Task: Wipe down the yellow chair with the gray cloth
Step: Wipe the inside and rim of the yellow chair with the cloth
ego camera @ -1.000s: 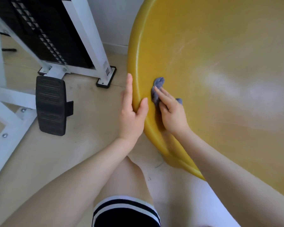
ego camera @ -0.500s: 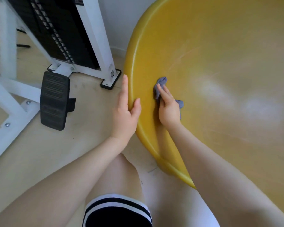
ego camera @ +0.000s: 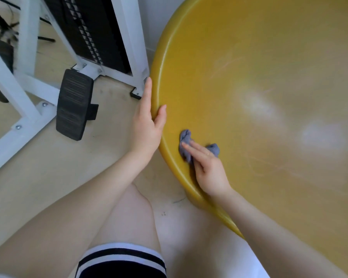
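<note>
**Rim section under the cloth, chair braced from outside**

The yellow chair point(ego camera: 269, 97) fills the right and upper right of the frame; only its broad, glossy, curved surface and rolled rim are seen, so which part of the chair this is cannot be told; pale sheen patches and fine scratch lines are noted toward the middle right.

The gray cloth point(ego camera: 186, 141) is found bunched at centre frame, just inside the rim; it is pressed flat against the yellow surface under the right hand point(ego camera: 209, 169), whose fingers point(ego camera: 197, 150) are laid out straight and close together over it; the cloth is pinned by pressure, not pinched; bunched ends stick out above and to the right of the fingers. A flat hand is judged to suit wiping, since more cloth is kept in contact.

The left hand point(ego camera: 149, 121) is set on the outside of the rim, left of centre; fingers extended along the edge, thumb hooked over onto the inner face; the rim is clasped lightly, nothing else held. This is read as a brace, so the chair is kept from shifting under the wiping pressure.

White equipment frame point(ego camera: 129, 37) and a black pedal point(ego camera: 72, 105) are noted at upper left, on the pale floor point(ego camera: 38, 187); both stand apart from the work.

Step judged: wiping in progress near the rim; most of the visible surface is likely yet to be covered.
</note>
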Tool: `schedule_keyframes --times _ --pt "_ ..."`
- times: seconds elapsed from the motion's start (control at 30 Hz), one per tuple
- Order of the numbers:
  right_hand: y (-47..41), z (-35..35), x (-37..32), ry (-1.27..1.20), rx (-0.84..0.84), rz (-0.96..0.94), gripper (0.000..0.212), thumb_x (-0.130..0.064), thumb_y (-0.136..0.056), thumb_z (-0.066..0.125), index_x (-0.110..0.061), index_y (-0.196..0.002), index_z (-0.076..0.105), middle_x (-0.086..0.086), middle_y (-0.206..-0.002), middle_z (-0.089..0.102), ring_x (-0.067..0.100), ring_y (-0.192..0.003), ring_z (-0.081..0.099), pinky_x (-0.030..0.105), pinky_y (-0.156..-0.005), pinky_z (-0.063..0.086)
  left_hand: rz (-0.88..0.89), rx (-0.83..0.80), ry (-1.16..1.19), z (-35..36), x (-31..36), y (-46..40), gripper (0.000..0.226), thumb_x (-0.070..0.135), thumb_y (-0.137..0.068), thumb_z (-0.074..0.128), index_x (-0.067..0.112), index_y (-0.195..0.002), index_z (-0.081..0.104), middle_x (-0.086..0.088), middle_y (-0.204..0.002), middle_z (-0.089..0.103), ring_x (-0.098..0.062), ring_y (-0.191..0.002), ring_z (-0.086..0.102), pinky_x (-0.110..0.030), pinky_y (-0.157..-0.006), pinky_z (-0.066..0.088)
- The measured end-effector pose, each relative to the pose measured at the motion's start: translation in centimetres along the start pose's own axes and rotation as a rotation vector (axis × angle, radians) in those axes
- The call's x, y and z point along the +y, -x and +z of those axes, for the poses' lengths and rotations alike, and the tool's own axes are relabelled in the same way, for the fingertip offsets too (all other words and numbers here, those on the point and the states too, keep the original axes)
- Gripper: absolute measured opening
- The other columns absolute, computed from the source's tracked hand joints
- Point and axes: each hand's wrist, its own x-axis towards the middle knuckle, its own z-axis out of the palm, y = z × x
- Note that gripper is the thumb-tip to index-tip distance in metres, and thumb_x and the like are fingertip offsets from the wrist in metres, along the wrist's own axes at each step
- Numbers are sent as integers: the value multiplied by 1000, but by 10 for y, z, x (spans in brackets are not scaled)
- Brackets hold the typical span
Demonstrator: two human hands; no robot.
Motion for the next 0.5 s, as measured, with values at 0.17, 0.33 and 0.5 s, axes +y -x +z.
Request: schedule_keyframes --times 0.17,0.33,0.5 --pt "-62 2 25 79 136 76 50 5 -86 31 -6 -132 49 24 -141 39 37 -133 34 36 -109 26 -132 -105 53 3 -1 29 79 18 -93 55 18 -150 -1 10 -146 23 22 -106 23 9 -85 24" --pt "-46 0 17 73 127 80 55 10 -82 33 -9 -130 52 19 -141 41 30 -133 37 30 -107 28 -189 -112 82 6 -1 49 84 18 -92 57 28 -147 -6 22 -135 17 24 -102 24 13 -79 23" --pt "25 -1 1 -23 9 -49 54 10 -77 37 -9 -121 60 11 -129 53 16 -122 42 8 -105 24 -204 -54 88 14 -1 50 85 11 -90 59 23 -149 -2 26 -132 17 28 -103 24 12 -81 25"
